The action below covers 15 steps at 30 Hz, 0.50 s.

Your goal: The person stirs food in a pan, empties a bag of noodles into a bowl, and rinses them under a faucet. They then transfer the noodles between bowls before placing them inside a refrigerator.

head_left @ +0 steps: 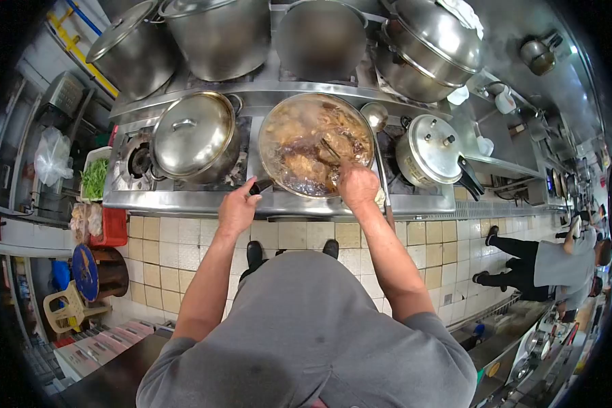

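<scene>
My left hand [238, 209] clamps pan handle [260, 184], handle pointing toward me. My right hand [358, 185] grips utensil [332, 151], slanting away-left into pan [261, 146].

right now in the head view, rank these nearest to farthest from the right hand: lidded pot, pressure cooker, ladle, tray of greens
From the right hand:
1. ladle, its handle just to the right
2. pressure cooker, right burner
3. lidded pot, left burner
4. tray of greens, far left beside the stove
</scene>
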Available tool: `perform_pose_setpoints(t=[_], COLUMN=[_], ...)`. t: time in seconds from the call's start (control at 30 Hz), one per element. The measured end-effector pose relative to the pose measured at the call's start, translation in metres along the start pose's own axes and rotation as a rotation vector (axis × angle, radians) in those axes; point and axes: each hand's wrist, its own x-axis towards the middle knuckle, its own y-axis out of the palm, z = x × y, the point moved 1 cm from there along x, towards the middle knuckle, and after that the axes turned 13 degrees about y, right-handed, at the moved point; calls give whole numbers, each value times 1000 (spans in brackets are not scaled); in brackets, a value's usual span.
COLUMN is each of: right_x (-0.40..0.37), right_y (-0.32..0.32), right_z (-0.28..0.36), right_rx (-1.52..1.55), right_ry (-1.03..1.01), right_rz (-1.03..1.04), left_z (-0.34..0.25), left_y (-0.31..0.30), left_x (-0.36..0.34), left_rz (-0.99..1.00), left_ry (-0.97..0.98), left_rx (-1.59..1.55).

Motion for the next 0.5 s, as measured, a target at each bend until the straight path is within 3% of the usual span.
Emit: perform_pose_setpoints(t=[0.13,0.3,0.5], right_x=[-4,-17,-26], right_y=[10,23,-25], right_z=[10,40,28], right_rx=[-28,33,156], right_ry=[-90,-39,186], right_rz=[70,68,91], left_z=[5,4,3], left_y=[4,4,6], left_x=[1,0,-1], left_rz=[-20,-48,-55], left_ry=[20,35,30], left_rx=[4,-39,-57])
